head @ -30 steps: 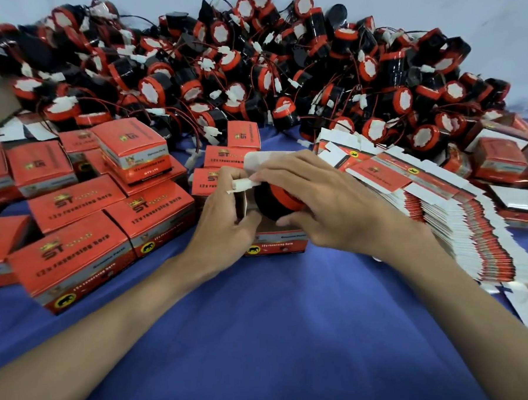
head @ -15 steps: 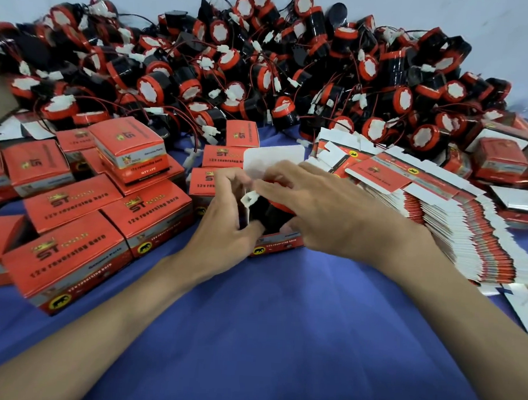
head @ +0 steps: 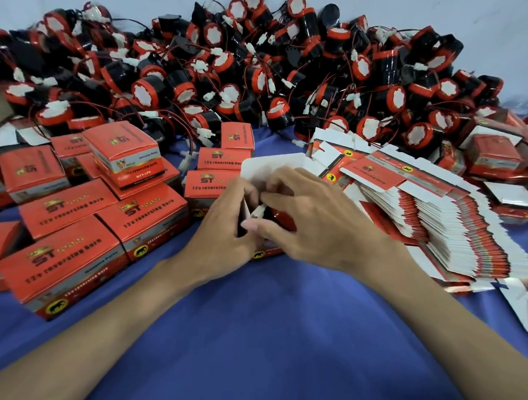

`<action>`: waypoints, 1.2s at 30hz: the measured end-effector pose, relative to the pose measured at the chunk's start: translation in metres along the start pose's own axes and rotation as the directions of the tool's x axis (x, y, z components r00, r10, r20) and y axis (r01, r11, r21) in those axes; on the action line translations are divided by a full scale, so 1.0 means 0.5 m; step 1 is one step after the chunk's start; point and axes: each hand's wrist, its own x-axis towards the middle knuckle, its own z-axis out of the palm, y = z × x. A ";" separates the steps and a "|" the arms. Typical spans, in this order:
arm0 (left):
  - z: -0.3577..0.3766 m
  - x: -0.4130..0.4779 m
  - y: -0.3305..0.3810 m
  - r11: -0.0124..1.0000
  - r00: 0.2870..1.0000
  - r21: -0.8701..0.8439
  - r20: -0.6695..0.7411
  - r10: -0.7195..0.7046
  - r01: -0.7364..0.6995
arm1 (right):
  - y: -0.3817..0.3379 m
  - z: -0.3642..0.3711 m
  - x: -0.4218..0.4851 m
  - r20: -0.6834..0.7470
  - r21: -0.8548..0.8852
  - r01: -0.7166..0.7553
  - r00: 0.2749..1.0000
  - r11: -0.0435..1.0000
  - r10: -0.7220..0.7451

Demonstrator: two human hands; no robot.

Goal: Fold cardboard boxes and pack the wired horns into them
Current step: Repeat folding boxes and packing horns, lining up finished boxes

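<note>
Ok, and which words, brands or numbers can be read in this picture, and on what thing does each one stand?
"ST": top of the nearest closed box.
"12v reversing horn": same top, also the centre box.
"Genuine Parts": the nearest box's side.
"QTY:1PC": side of the stacked box.
Black animal in a yellow circle: the nearest box's front.
Flat cartons: print too blurred to be sure.

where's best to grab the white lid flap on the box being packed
Probably pinch the lid flap at its free top edge from above: it stands upright behind the left hand and right hand, which hide its base.
</note>
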 end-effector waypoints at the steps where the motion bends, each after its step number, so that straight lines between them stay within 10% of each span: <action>1: 0.002 -0.002 -0.001 0.999 1.000 -0.039 0.016 -0.024 0.025 | -0.005 0.005 0.000 -0.020 0.013 -0.011 1.000 1.000 0.011; 36: -0.004 0.001 -0.008 0.950 0.992 -0.301 0.115 -0.046 0.079 | -0.032 0.077 -0.029 -0.176 0.257 -0.001 0.983 0.966 0.048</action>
